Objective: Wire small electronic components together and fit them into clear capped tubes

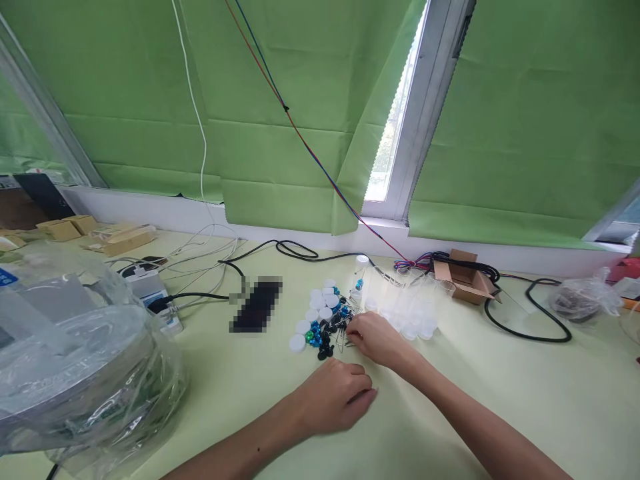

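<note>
Right fingers (353,328): bent down at the pins (341,343); I cannot tell if they grip one.
Left fingers (360,383): curled over the desk (225,380); any hold is hidden.
Pins: among black parts (325,348), near blue parts (315,334).
Handling: I'd best pinch singly, lightly.

We see matt white plastic caps (297,343), glossy blue pieces (317,332) and translucent plastic containers (403,313) on a smooth table (555,393); at near left, a shiny, crinkled clear plastic bag (165,387); at far right, a matt cardboard box (469,292); beyond, creased matt cloth blinds (305,73)
</note>
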The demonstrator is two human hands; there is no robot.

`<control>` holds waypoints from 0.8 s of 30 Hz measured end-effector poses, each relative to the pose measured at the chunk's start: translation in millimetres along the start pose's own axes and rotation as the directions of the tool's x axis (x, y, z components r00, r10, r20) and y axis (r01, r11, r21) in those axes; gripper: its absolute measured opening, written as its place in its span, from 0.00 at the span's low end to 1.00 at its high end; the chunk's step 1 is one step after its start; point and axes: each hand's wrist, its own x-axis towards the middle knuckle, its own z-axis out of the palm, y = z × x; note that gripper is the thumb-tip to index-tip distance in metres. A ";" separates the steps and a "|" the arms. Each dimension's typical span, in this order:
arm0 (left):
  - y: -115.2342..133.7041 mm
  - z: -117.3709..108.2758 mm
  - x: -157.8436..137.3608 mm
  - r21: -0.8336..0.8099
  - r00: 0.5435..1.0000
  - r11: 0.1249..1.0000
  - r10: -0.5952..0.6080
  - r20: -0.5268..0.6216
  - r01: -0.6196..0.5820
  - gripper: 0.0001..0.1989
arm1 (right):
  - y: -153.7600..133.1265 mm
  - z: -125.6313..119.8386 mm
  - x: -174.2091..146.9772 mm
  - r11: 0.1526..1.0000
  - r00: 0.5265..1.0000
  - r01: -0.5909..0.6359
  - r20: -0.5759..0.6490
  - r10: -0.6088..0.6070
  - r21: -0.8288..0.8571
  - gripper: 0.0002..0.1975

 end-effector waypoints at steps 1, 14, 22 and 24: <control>0.2 -0.4 0.0 0.003 1.000 1.000 0.003 0.001 -0.003 0.14 | 0.3 1.2 0.3 1.000 1.000 -0.005 0.000 0.005 -0.013 0.13; 2.2 -3.3 0.4 -0.012 1.000 1.000 0.016 -0.021 -0.016 0.15 | -0.8 8.3 2.0 0.994 0.996 -0.074 0.036 0.077 -0.080 0.09; 2.1 -2.9 0.3 -0.010 1.000 1.000 0.013 -0.019 -0.013 0.15 | -2.9 9.9 1.5 0.990 0.993 -0.091 0.067 0.099 -0.106 0.08; 2.7 -3.8 0.6 -0.016 1.000 1.000 0.013 -0.020 -0.014 0.15 | -3.3 10.9 1.9 0.989 0.992 -0.094 0.075 0.103 -0.113 0.10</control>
